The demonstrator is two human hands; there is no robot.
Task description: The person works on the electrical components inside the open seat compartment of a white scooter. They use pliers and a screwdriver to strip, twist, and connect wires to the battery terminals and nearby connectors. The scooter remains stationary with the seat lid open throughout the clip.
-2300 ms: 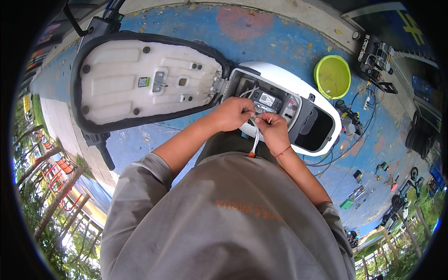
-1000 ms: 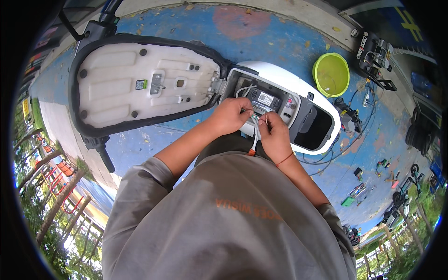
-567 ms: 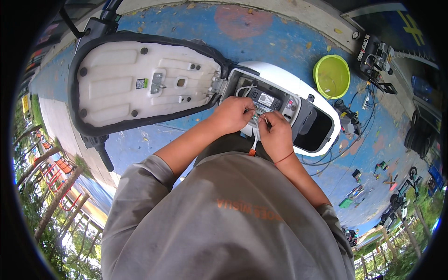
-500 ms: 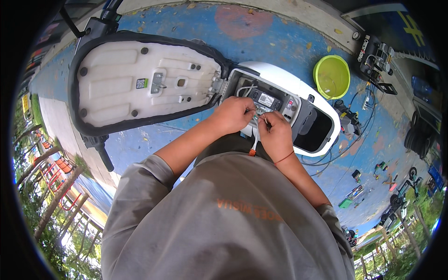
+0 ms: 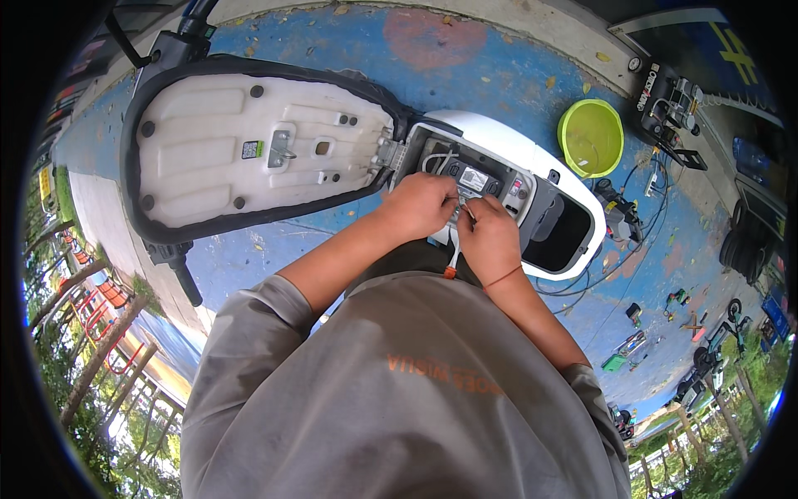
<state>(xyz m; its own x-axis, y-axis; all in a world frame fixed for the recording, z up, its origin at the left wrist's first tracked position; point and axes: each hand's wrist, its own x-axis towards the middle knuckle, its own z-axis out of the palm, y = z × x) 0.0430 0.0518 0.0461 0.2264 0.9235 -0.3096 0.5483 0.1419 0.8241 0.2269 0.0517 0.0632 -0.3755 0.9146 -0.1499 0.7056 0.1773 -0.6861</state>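
Both my hands meet over the open under-seat compartment (image 5: 399,158) of a white scooter (image 5: 490,131). My left hand (image 5: 418,206) is closed in a pinch, its fingertips close to those of the right; what lies between them is too small to make out. Pinched as well, my right hand (image 5: 490,235) grips the upper part of a white cable (image 5: 455,241). This cable hangs down toward my lap and ends in an orange connector (image 5: 450,272). Just beyond my fingers sits a dark module with a white label (image 5: 474,179). A loose light-coloured wire (image 5: 438,156) curves beside it.
The raised seat (image 5: 199,179), pale underside up, lies to the left. A dark open well (image 5: 565,233) is right of the compartment. Farther right are a yellow-green basin (image 5: 591,137), an air compressor (image 5: 667,104), black cables (image 5: 644,237) and scattered tools (image 5: 628,351) on the blue floor.
My hands have shifted very slightly, and the fingertips have drawn a little closer together. The seat and compartment have not moved.
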